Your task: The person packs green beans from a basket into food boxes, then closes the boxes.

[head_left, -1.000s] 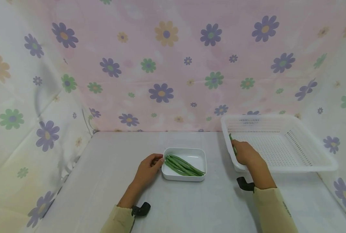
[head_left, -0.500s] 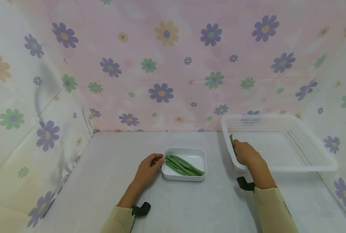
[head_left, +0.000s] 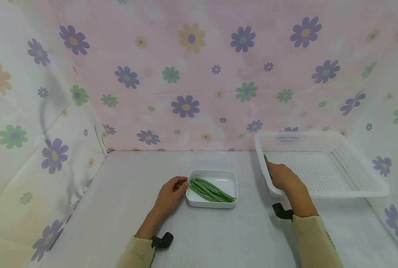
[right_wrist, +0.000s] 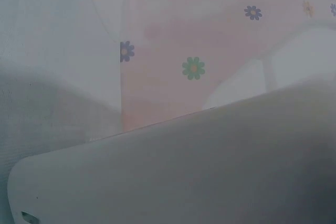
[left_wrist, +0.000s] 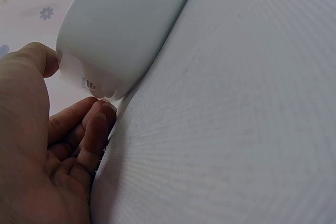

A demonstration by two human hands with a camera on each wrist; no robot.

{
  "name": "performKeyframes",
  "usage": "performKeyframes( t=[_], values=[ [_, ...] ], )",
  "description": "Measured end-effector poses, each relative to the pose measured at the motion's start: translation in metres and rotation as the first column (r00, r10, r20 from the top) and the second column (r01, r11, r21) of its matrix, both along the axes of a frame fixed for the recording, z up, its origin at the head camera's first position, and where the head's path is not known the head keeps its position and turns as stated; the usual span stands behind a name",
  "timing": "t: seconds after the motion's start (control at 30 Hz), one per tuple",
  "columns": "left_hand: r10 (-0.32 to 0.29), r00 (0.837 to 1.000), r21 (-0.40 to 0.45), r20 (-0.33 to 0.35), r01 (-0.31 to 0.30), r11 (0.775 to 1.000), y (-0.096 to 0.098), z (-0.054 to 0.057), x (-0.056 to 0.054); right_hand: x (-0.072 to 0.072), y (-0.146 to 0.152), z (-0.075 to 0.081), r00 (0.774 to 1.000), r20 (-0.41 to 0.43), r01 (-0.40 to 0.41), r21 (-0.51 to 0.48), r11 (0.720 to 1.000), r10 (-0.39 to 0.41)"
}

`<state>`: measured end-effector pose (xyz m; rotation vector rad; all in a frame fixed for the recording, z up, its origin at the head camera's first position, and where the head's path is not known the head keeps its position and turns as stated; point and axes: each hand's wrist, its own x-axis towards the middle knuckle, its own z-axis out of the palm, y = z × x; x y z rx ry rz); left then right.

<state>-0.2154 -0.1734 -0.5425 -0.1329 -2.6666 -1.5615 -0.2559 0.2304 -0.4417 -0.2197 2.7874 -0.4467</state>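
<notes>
Several green beans [head_left: 209,190] lie together in a small white rectangular dish [head_left: 230,180] near the middle of the table. My left hand [head_left: 170,193] holds the dish at its left end. In the left wrist view one digit touches the rim of the dish [left_wrist: 118,19], with the other fingers curled by its base. Over on the right, my right hand [head_left: 282,176] reaches into a large white perforated basket [head_left: 369,191] by its left wall. It holds green beans [head_left: 267,163], mostly hidden by the hand. The right wrist view shows only the basket's side [right_wrist: 131,182], without the hand.
A pale cloth covers the table [head_left: 125,175]. Flowered cloth [head_left: 158,111] hangs at the back and on both sides. The small dish stands to the left of the basket, with a stretch of table between them.
The visible end of the beans at my right hand has tilted slightly. Both hands, the dish and the basket stay in place.
</notes>
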Motion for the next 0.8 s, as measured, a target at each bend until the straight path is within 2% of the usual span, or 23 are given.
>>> performKeyframes(
  t=[0.47, 0.8],
  values=[
    [-0.004, 1.0, 0.017, 0.002, 0.004, 1.0, 0.0006, 0.0039, 0.0021, -0.0029, 0.0006, -0.0012, 0.998, -0.063, -0.029, -0.009, 1.0, 0.028],
    [-0.006, 1.0, 0.008, 0.005, 0.006, 1.0, 0.0007, 0.0048, 0.0024, -0.0046, 0.0055, 0.0025, 0.991, -0.123, -0.053, -0.062, 0.997, 0.045]
  ],
)
